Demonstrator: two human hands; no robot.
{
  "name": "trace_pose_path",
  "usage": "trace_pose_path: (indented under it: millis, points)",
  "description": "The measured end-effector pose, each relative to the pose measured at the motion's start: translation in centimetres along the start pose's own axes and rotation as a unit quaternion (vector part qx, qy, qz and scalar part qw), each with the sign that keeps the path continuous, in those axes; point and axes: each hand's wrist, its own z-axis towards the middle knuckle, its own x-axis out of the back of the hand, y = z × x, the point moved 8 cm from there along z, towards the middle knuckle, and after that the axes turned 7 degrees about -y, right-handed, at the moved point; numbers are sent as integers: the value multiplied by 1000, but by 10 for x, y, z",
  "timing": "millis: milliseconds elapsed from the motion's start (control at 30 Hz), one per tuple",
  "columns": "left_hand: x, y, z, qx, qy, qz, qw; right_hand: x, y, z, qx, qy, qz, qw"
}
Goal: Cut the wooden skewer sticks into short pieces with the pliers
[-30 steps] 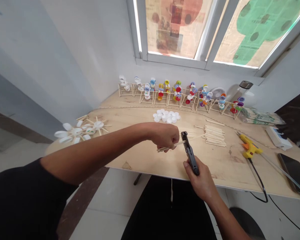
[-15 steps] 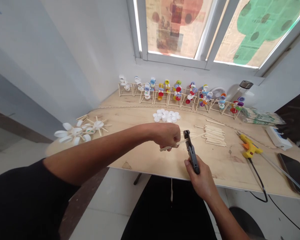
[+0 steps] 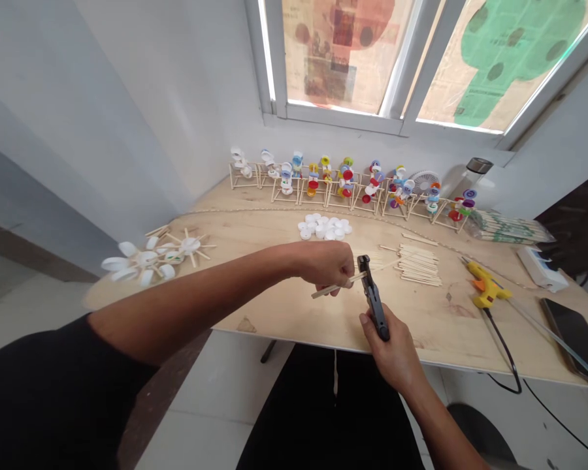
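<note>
My left hand [image 3: 329,264] is closed around a thin wooden stick [image 3: 325,291], and its near end sticks out below the fingers. The stick slants up to the right into the jaws of dark pliers [image 3: 372,299]. My right hand [image 3: 396,346] grips the pliers by their handles, with the jaws pointing away from me. Whether a second stick lies in my left fist I cannot tell. A pile of wooden sticks [image 3: 419,266] lies right of the pliers. Beyond my left hand is a cluster of white bottle caps [image 3: 323,227].
Along the wall stands a row of stick frames with coloured caps [image 3: 345,183]. Stick-and-cap wheels [image 3: 147,258] lie at the left. A yellow glue gun [image 3: 487,287], a power strip [image 3: 541,267], a phone [image 3: 571,333] and bagged sticks [image 3: 509,227] occupy the right.
The view has shifted slightly. Both hands keep almost the same position, with the stick still in the pliers' jaws.
</note>
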Motion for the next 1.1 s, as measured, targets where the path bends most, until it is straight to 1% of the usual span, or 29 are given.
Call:
trace_pose_path:
  millis: [300,567,900,1100]
  points:
    - [-1,-4,2,3,-10,-13,1000,-3,1,1,-4,-6,-13,1000]
    - [-1,-6,2,7,-25,5,1000,-6,1,2,-1,-14,7,1000]
    - [-2,-11,5,16,-43,-2,999,-11,3,5,-7,-27,14,1000]
    - [-2,-15,7,19,-44,-6,999,-15,5,6,-12,-36,34,999]
